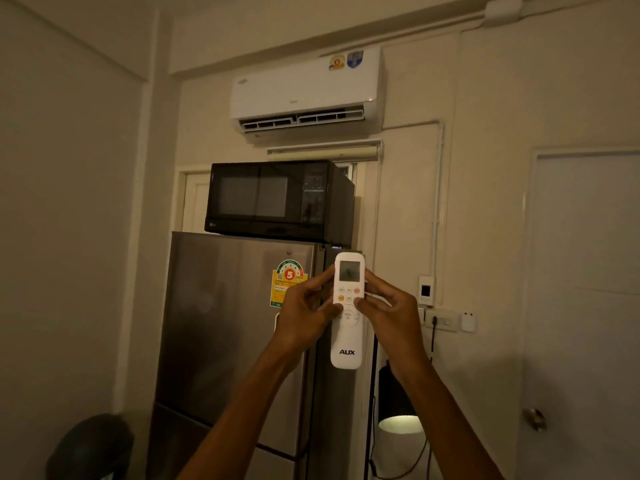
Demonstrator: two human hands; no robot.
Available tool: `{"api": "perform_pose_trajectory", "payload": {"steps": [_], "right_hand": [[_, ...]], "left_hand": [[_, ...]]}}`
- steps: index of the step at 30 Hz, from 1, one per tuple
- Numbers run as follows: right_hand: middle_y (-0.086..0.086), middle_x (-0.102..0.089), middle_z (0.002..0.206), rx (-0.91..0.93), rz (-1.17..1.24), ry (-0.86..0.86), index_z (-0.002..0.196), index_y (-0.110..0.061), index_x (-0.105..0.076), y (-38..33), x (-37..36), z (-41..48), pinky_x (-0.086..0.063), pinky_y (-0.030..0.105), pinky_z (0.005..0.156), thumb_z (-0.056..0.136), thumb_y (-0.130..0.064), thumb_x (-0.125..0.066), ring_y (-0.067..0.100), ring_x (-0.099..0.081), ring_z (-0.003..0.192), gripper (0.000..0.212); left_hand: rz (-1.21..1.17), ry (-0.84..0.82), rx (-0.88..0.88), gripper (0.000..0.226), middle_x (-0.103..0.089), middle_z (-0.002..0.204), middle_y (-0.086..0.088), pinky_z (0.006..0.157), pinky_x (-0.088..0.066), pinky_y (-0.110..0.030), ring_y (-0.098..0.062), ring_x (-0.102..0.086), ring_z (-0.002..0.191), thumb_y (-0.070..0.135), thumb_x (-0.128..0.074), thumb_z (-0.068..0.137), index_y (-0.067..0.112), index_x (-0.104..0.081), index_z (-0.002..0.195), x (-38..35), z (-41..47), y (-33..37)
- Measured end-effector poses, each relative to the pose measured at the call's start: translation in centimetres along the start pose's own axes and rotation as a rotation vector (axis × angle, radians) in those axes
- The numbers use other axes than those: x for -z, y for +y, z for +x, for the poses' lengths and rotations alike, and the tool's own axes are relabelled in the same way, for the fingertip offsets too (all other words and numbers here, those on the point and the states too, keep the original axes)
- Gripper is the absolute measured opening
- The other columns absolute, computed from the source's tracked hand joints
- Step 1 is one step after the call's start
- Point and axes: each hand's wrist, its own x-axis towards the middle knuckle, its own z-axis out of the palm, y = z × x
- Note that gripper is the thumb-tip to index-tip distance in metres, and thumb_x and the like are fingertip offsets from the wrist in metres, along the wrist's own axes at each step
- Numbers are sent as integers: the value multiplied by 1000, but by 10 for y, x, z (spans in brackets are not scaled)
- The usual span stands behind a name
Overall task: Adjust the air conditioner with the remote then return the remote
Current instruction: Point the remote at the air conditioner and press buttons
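Both hands, left hand [304,311] and right hand [388,313], grasp the remote [347,310] upright. It faces the air conditioner [306,90] high on the far wall, thumbs on its buttons, likely for aiming.

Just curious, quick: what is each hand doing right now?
Left hand: closed on the white oblong plastic remote, thumb on its buttons.
Right hand: closed on the same remote.

Microwave [277,199] and fridge [235,327] close behind hands [304,313].

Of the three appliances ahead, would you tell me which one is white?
The air conditioner on the wall, highest of the three, is white. The microwave below it is black, and the fridge underneath is silver.
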Motion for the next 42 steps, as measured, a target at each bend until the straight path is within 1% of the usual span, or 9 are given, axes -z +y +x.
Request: {"api": "perform_pose_trajectory", "payload": {"steps": [4,6,9,13,18,24,34,38,42], "right_hand": [[5,-63,126,-18,-15,11,127,-19,-54,-3,-5,-2,-56,13,65,82,-4,-64,15,-65,103,48],[5,-63,126,-31,-15,19,126,-19,-54,-4,-8,-3,-56,14,65,82,-3,-64,15,-65,102,49],[6,-63,126,-37,-23,9,127,-19,-53,-4,-11,-4,-55,12,63,82,-2,-63,11,-65,97,49],[6,-63,126,-36,-25,-18,129,-18,-52,-5,-11,-5,-54,10,62,83,-3,-62,2,-64,91,50],[5,-62,127,-33,-21,-11,129,-19,-52,-5,-15,-5,-55,11,64,83,-3,-62,11,-65,99,50],[6,-64,125,-45,-26,34,126,-20,-55,-5,-19,-5,-57,23,73,81,-3,-64,18,-66,103,49],[7,-64,123,-51,-10,-4,127,-19,-53,-6,-15,-7,-57,19,71,82,-2,-63,18,-66,102,49],[7,-65,123,-57,-5,28,126,-20,-54,-3,-13,-7,-57,27,78,81,-3,-64,21,-66,104,49],[5,-65,121,-54,-21,54,124,-19,-56,-4,-11,-7,-57,22,70,80,-2,-65,20,-66,101,47]], "left_hand": [[-23,0,29,56,-58,112,14,87,-55,-34,4,-60,89,4,-67,80,22,-51,130,5,-4,2],[-34,-3,38,56,-58,112,13,89,-54,-40,0,-59,94,3,-67,80,22,-51,130,7,-5,3],[-27,-14,38,57,-57,112,14,89,-54,-39,1,-59,92,3,-67,80,23,-50,130,10,-4,3],[-28,-37,28,58,-56,112,15,85,-52,-25,6,-59,87,2,-67,80,23,-49,131,16,-3,3],[-32,-39,17,58,-56,112,14,81,-46,-15,7,-58,85,1,-66,80,21,-48,131,20,-3,3],[-8,-25,17,58,-55,112,14,90,-53,-38,-1,-56,100,3,-67,80,22,-49,131,21,-3,2],[-15,-33,27,58,-57,113,14,90,-53,-39,-2,-57,101,2,-68,78,21,-50,130,18,-4,1],[-10,-49,4,58,-56,112,13,84,-50,-21,5,-58,90,0,-67,79,20,-49,131,16,-5,4],[-9,-51,19,59,-56,109,16,91,-52,-36,3,-56,95,0,-67,79,21,-49,131,14,-6,4]]}}
